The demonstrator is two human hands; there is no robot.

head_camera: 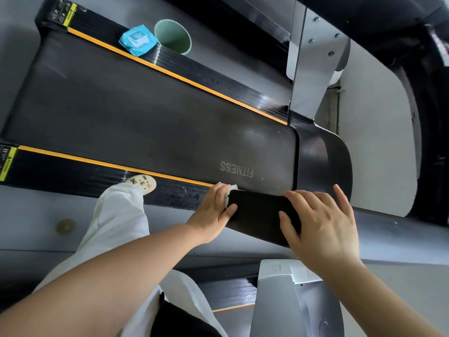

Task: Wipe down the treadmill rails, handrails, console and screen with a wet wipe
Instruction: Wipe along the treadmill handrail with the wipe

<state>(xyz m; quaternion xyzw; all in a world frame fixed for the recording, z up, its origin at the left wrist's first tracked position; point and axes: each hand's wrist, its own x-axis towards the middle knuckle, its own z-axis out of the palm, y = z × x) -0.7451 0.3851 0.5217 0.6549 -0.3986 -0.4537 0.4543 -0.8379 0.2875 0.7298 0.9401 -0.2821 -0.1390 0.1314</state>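
Left hand [213, 207] grips the free end of the black handrail [260, 215], the white wet wipe [229, 190] bunched under its fingers against the rail; right hand [320, 224] lies just beside it on the same rail, fingers spread and relaxed, pinching nothing. Wipe looks soft, limp and damp, probably prone to bunching or slipping, so best kept flat under the fingers. Rail looks rigid and smooth, good to brace on.

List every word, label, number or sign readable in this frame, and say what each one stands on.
"FITNESS": grey letters on the treadmill belt, upside down from this view.
Yellow-and-black warning label on the near side rail: too small to read.
Yellow-and-black warning labels on the far side rail: too blurred to read.
Blue wet wipe pack: white printing, not legible.
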